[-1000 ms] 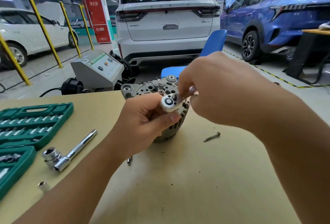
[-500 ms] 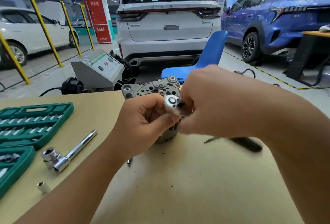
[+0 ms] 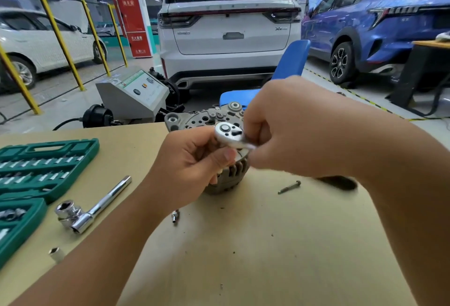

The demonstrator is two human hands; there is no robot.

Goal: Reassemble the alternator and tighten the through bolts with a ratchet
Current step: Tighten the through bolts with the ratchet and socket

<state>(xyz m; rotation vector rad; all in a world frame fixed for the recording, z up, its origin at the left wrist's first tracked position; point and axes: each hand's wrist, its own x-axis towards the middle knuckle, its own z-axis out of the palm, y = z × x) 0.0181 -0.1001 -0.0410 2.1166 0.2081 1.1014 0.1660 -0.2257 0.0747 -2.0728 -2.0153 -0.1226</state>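
Observation:
The grey alternator [image 3: 207, 118] stands on the tan table [image 3: 267, 244], its rear housing facing up. My left hand [image 3: 192, 159] grips its near side, fingers curled round the body. The ratchet [image 3: 230, 134] sits with its silver head over the alternator's near rim. My right hand [image 3: 292, 125] grips the ratchet just behind the head; the black handle end [image 3: 341, 181] pokes out under my wrist. A loose through bolt [image 3: 289, 186] lies on the table to the right of the alternator.
A green socket case [image 3: 41, 166] lies open at the left. Beside it lie a chrome sliding T-handle with socket [image 3: 90, 210], a small socket [image 3: 56, 253] and a small bit [image 3: 174, 216]. Behind the table are a blue chair [image 3: 289, 67], a grey machine [image 3: 136, 93] and parked cars.
My right hand has swung the ratchet handle back and forth on the alternator; the head has turned and the black handle end now shows under my right wrist. The left hand keeps its hold.

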